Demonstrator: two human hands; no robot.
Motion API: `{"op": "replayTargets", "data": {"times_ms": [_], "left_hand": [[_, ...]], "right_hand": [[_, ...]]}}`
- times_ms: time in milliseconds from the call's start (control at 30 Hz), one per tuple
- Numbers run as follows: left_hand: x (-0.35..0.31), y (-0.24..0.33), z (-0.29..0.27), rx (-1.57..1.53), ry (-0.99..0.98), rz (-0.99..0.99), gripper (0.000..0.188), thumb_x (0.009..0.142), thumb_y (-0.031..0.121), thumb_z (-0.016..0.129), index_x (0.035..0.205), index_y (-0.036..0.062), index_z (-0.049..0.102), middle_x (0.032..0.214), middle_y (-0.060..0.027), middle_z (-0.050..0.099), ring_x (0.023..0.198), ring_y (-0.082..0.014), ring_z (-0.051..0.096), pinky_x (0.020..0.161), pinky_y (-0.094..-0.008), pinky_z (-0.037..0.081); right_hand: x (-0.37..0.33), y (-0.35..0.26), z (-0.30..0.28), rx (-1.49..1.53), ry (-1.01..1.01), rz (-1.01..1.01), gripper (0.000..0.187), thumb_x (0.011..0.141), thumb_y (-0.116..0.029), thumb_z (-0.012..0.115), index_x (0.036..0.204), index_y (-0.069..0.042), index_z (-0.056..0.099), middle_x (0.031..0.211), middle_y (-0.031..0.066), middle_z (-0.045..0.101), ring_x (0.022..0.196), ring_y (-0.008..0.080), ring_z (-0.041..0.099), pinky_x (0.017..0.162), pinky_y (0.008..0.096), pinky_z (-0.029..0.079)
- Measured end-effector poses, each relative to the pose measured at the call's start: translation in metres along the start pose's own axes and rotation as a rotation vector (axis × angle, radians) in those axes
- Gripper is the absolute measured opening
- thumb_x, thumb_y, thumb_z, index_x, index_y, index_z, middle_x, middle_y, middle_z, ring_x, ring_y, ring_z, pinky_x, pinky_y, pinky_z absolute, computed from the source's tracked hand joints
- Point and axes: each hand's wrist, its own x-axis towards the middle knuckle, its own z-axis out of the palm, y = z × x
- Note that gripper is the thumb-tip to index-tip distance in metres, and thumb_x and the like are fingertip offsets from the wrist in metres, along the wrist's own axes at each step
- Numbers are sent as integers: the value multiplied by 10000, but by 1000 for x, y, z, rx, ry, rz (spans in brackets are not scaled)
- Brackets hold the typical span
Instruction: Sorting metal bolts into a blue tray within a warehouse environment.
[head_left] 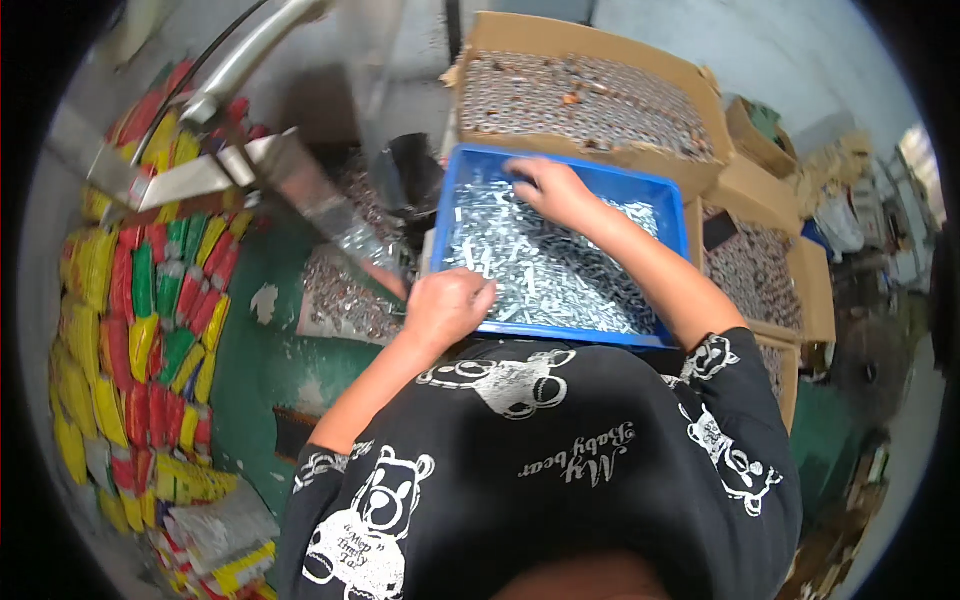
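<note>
1. My right hand (548, 188) lies open, fingers spread, on the small silver packets (545, 270) near the blue tray's (672, 192) far edge.
2. My left hand (445, 305) is curled closed around some packets at the tray's near left corner.

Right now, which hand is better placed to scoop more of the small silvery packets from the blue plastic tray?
The right hand, probably: it lies spread on the small silvery packets deep inside the blue plastic tray. The left hand is closed into a fist at the tray's near left edge.

Right hand's (548, 188) fingertips buried among silver packets (560, 270)
</note>
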Motion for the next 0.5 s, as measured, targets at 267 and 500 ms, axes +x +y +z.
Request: {"op": "replayTargets", "data": {"times_ms": [267, 500], "left_hand": [[-2, 9, 3, 96, 8, -67, 250, 843, 259, 668, 718, 43, 682, 711, -143, 635, 662, -338, 630, 602, -426, 491], [0, 13, 6, 173, 15, -71, 280, 836, 260, 668, 676, 32, 643, 686, -153, 607, 642, -367, 607, 581, -443, 484]], "right_hand": [[-141, 18, -33, -403, -553, 156, 509, 714, -253, 791, 1173, -115, 619, 1137, 157, 549, 1163, 399, 497, 970, 416, 457], [-139, 50, -20, -310, -541, -80, 156, 818, -85, 585, 922, -7, 671, 950, 212, 640, 922, 369, 644, 793, 457, 520]]}}
